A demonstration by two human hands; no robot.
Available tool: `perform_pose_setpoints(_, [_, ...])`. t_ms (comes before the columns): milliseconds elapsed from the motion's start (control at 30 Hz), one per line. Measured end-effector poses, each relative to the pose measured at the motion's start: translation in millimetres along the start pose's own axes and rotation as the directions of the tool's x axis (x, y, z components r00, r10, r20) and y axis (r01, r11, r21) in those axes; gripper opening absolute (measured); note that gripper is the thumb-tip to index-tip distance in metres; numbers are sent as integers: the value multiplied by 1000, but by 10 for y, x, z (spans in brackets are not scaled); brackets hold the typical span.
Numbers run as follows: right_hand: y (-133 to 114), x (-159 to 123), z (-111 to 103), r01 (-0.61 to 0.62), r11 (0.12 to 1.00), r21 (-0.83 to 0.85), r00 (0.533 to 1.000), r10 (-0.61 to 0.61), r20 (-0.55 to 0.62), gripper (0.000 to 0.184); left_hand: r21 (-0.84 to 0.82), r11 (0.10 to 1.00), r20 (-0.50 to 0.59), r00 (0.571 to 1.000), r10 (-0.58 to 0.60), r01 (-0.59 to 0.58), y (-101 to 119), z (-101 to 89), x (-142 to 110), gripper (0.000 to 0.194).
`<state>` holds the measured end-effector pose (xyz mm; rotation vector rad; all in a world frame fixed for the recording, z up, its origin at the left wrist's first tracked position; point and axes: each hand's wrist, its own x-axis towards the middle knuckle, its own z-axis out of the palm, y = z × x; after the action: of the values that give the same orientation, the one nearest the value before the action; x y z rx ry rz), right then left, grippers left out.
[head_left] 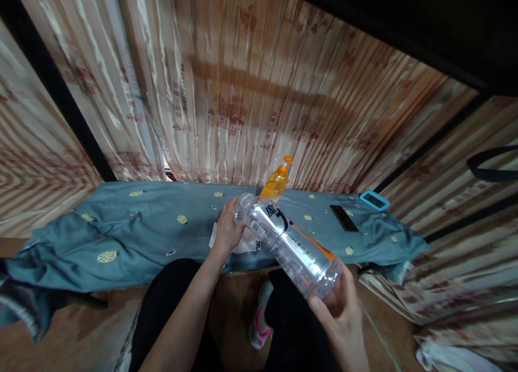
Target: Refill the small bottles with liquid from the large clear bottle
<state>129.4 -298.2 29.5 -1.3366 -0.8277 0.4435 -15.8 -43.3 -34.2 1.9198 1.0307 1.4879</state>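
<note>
A clear plastic bottle (293,248) with a silver label and dark lettering is tilted across the middle of the view, its neck to the upper left and its base to the lower right. My right hand (342,312) is closed around the base, thumb on the near side. My left hand (230,226) is at the neck, its fingers curled behind it and partly hidden. A white cloth or tissue (245,245) shows just below my left hand. Behind the bottle stands an orange pump bottle (275,182), its lower part covered.
A long table with a grey-blue patterned cloth (157,199) runs across in front of me. To the right lie a dark phone (343,218) and a blue-framed device (374,200). Striped curtains (226,91) hang behind and at both sides. My legs are under the table's near edge.
</note>
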Motion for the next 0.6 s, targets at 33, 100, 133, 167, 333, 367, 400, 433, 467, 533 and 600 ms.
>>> perform_pose_setpoints(33, [7, 5, -14, -20, 1000, -3, 1000, 20, 6, 82, -1, 1000, 5, 1000, 0, 0, -2, -2, -2, 59])
perform_pose_setpoints(100, [4, 18, -29, -73, 997, -10, 997, 73, 14, 89, 3, 1000, 20, 1000, -4, 4, 5, -14, 0, 61])
perform_pose_setpoints(133, [-8, 22, -25, -109, 994, -14, 994, 110, 24, 94, 10, 1000, 30, 999, -10, 10, 15, -24, 5, 61])
perform_pose_setpoints(167, [-28, 24, -12, -143, 990, -17, 989, 143, 20, 98, 17, 1000, 42, 999, -18, 17, 29, -38, 13, 60])
perform_pose_setpoints(333, [-150, -5, 90, -197, 980, -24, 979, 195, -58, 99, 22, 999, 121, 992, -31, 29, 117, -145, 75, 46])
perform_pose_setpoints(367, [-156, -10, 95, -188, 981, -42, 981, 186, -57, 98, 21, 999, 131, 991, -38, 35, 127, -168, 86, 43])
perform_pose_setpoints(400, [-152, -12, 93, -171, 983, -66, 984, 168, -52, 95, 22, 999, 139, 989, -46, 44, 133, -189, 96, 40])
perform_pose_setpoints(433, [-139, -13, 83, -146, 985, -91, 989, 142, -43, 92, 24, 998, 146, 988, -55, 52, 135, -208, 103, 38])
perform_pose_setpoints(467, [-120, -12, 69, -116, 986, -117, 993, 113, -37, 89, 27, 998, 155, 986, -62, 58, 134, -223, 109, 37])
perform_pose_setpoints(533, [-75, -14, 38, -61, 985, -159, 998, 56, -34, 86, 33, 997, 165, 984, -70, 66, 128, -243, 117, 35])
perform_pose_setpoints(600, [-36, -25, 15, -26, 981, -192, 999, 20, -34, 84, 41, 996, 167, 983, -82, 76, 126, -251, 121, 34])
